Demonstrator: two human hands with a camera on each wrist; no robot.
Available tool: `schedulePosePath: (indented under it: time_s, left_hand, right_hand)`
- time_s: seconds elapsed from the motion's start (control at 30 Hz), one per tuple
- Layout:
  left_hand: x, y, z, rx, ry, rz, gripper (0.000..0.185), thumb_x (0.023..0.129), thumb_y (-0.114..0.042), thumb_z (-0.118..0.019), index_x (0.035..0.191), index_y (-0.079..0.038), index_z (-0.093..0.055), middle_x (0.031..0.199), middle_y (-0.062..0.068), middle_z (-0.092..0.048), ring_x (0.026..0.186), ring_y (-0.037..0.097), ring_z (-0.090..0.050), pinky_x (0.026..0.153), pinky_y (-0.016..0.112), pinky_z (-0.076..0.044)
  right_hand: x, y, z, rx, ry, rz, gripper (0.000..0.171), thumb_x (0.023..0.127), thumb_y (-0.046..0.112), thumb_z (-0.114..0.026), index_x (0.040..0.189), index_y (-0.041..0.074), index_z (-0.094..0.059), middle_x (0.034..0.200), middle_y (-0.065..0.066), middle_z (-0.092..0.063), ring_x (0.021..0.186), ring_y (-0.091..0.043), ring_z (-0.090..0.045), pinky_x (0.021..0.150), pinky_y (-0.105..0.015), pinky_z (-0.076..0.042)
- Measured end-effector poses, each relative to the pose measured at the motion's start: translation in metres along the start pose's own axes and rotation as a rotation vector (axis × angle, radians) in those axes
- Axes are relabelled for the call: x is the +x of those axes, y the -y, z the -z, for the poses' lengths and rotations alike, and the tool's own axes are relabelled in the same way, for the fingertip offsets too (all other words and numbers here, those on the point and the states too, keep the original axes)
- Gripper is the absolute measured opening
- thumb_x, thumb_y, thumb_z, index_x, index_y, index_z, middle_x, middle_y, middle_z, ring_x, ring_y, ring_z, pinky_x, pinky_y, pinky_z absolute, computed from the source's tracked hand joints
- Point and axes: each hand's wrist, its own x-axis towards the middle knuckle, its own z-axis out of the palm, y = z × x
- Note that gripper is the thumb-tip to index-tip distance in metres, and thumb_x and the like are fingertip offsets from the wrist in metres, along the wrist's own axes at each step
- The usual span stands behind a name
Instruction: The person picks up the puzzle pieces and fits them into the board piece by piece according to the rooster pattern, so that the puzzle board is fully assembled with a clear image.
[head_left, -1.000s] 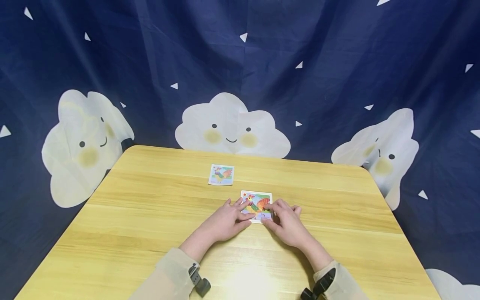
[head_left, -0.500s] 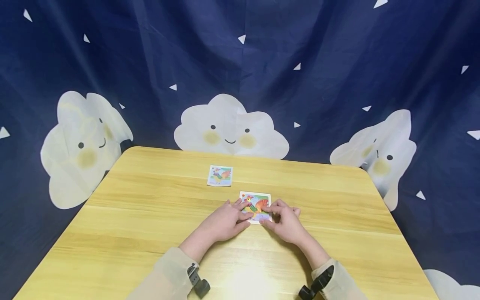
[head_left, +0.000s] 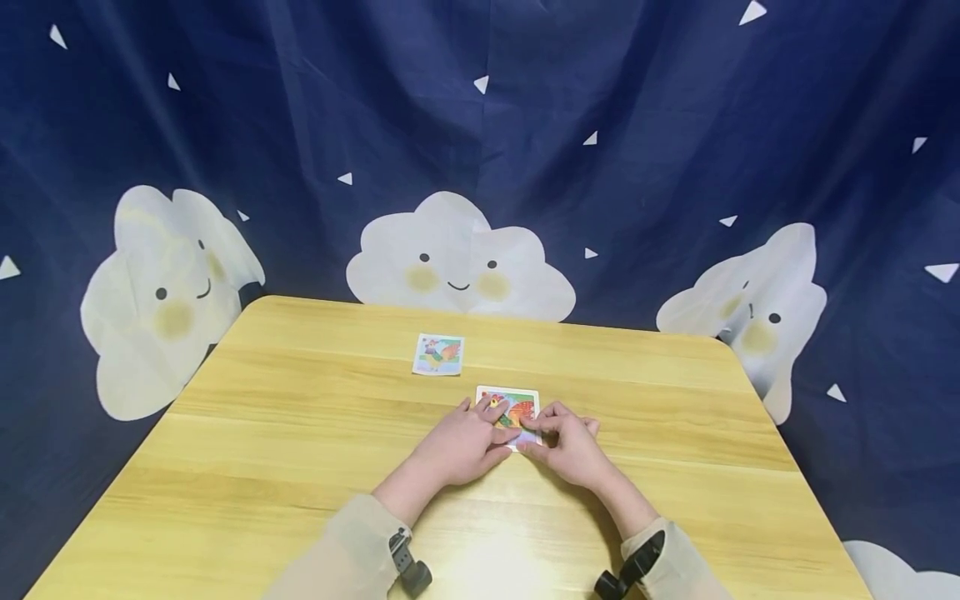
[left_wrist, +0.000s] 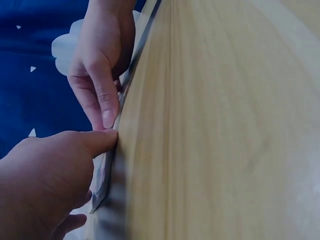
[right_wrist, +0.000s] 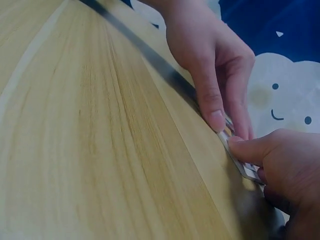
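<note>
Both hands closed in since earlier: left hand (head_left: 467,444) fingers flat on puzzle (head_left: 517,403), right hand (head_left: 567,446) curled, pinching its 5 o'clock corner. Card (head_left: 438,353) at 11 o'clock, untouched.

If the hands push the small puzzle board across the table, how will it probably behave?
The puzzle board lies flat and thin on the smooth table, so it would probably slide easily. It looks stiff rather than floppy. Loose pieces might shift under the left hand or right hand.

Picture card (head_left: 438,354) flat on wooden table (head_left: 262,467), far side; navy cloud-print backdrop (head_left: 459,258) behind.
</note>
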Motion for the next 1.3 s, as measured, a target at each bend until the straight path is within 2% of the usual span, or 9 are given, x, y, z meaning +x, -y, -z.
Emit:
schedulePosePath:
  time_s: [0.2, 0.53, 0.87, 1.03, 1.3]
  left_hand:
    - [0.0, 0.001, -0.003, -0.059, 0.033, 0.015, 0.043, 0.111, -0.044, -0.054, 0.152, -0.034, -0.059, 0.166, 0.012, -0.039, 0.152, 0.038, -0.036, 0.12, 0.063, -0.03]
    - [-0.002, 0.002, -0.004, -0.1, 0.032, 0.021, 0.043, 0.111, -0.042, -0.053, 0.151, -0.029, -0.061, 0.167, 0.011, -0.037, 0.154, 0.035, -0.032, 0.12, 0.065, -0.029]
    - [0.0, 0.002, -0.008, -0.075, 0.021, 0.006, 0.043, 0.111, -0.042, -0.053, 0.151, -0.029, -0.061, 0.166, 0.012, -0.039, 0.152, 0.037, -0.036, 0.119, 0.064, -0.03]
    - [0.0, 0.001, -0.006, -0.046, 0.037, 0.011, 0.043, 0.112, -0.044, -0.051, 0.152, -0.032, -0.059, 0.166, 0.011, -0.038, 0.152, 0.036, -0.036, 0.121, 0.063, -0.03]
    - [0.0, 0.001, -0.006, 0.003, 0.014, -0.016, 0.044, 0.111, -0.044, -0.052, 0.153, -0.032, -0.059, 0.165, 0.013, -0.041, 0.15, 0.039, -0.039, 0.118, 0.063, -0.034]
  right_hand:
    - [-0.002, -0.003, 0.004, -0.015, 0.035, 0.035, 0.045, 0.092, 0.024, -0.086, 0.131, 0.006, -0.075, 0.102, 0.007, -0.06, 0.081, -0.013, -0.052, 0.085, -0.045, -0.017]
    - [-0.007, -0.007, 0.013, -0.058, 0.06, 0.042, 0.039, 0.097, 0.024, -0.081, 0.132, 0.007, -0.075, 0.103, 0.005, -0.058, 0.085, -0.013, -0.051, 0.083, -0.043, -0.02]
    - [-0.004, -0.005, 0.017, -0.134, 0.057, 0.092, 0.033, 0.096, 0.026, -0.081, 0.125, 0.009, -0.079, 0.096, 0.008, -0.053, 0.083, -0.009, -0.047, 0.08, -0.044, -0.02]
    - [-0.004, -0.004, 0.018, -0.14, 0.078, 0.085, 0.034, 0.096, 0.027, -0.081, 0.125, 0.009, -0.078, 0.095, 0.008, -0.052, 0.08, -0.009, -0.046, 0.08, -0.044, -0.019]
    - [-0.002, -0.005, 0.019, -0.147, 0.067, 0.082, 0.034, 0.095, 0.027, -0.082, 0.124, 0.01, -0.079, 0.095, 0.009, -0.053, 0.08, -0.009, -0.046, 0.08, -0.043, -0.019]
